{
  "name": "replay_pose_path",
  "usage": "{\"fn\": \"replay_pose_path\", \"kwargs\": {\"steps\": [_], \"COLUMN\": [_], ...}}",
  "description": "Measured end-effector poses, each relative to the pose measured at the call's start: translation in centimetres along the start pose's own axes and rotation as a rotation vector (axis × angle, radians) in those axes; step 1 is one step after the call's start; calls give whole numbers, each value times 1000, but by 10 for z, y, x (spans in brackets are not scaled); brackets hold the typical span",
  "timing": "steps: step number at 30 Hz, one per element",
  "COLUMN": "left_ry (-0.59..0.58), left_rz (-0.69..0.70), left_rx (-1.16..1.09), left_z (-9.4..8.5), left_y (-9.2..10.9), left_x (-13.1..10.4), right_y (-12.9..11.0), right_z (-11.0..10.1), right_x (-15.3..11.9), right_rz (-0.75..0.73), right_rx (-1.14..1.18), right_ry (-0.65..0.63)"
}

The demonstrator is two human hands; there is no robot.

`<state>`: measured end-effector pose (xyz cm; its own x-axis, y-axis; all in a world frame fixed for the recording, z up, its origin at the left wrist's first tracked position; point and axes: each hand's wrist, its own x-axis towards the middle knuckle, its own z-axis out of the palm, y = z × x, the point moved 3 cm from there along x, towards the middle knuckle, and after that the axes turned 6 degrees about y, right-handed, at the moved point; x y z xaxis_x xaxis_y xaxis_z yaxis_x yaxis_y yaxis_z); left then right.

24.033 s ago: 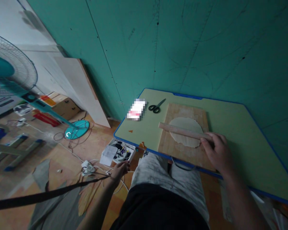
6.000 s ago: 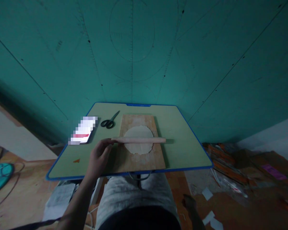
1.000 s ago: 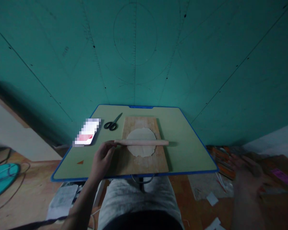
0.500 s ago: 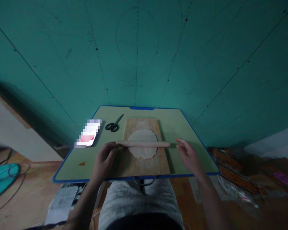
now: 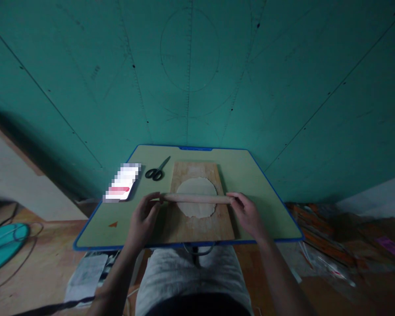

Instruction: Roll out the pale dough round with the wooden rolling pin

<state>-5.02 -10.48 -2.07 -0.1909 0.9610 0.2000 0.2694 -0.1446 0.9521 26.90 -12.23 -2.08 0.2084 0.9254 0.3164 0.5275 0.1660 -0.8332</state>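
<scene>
A wooden rolling pin (image 5: 197, 199) lies crosswise over a flat, round sheet of dough (image 5: 197, 186) with a ragged edge. Under the dough is a wooden board (image 5: 197, 229), dusted with flour in places. My left hand (image 5: 145, 215) is closed on the pin's left end. Its right end is gripped by my right hand (image 5: 246, 213), thumb and fingers around the tip. Both hands are beyond the sides of the dough and do not touch it.
The board rests on a pale green table (image 5: 266, 219) with a blue rim, against a green wall (image 5: 191, 109). Black-handled scissors (image 5: 157, 170) lie left of the board. Farther left are a phone (image 5: 123, 182) with a blurred screen and a small orange scrap (image 5: 113, 224).
My right hand has moved left and closed on the right end of the rolling pin, from which it was apart before. My left hand keeps its hold; the dough looks the same.
</scene>
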Motion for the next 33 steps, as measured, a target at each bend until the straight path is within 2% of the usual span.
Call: {"fn": "replay_pose_path", "kwargs": {"steps": [3, 11, 17, 28, 33], "left_ry": [3, 22, -18, -4, -18], "left_rz": [-10, 103, 43, 108, 96], "left_rx": [13, 97, 98, 172, 185], "left_z": [0, -2, 0, -1, 0], "left_y": [-4, -1, -3, 1, -2], "left_x": [1, 4, 2, 3, 3], "right_y": [-1, -2, -5, -3, -1], "right_z": [2, 7, 11, 9, 9], "right_x": [-1, -3, -4, -4, -2], "right_rz": [7, -9, -11, 20, 26], "right_rx": [25, 56, 52, 56, 15], "right_ry": [7, -1, 27, 95, 113]}}
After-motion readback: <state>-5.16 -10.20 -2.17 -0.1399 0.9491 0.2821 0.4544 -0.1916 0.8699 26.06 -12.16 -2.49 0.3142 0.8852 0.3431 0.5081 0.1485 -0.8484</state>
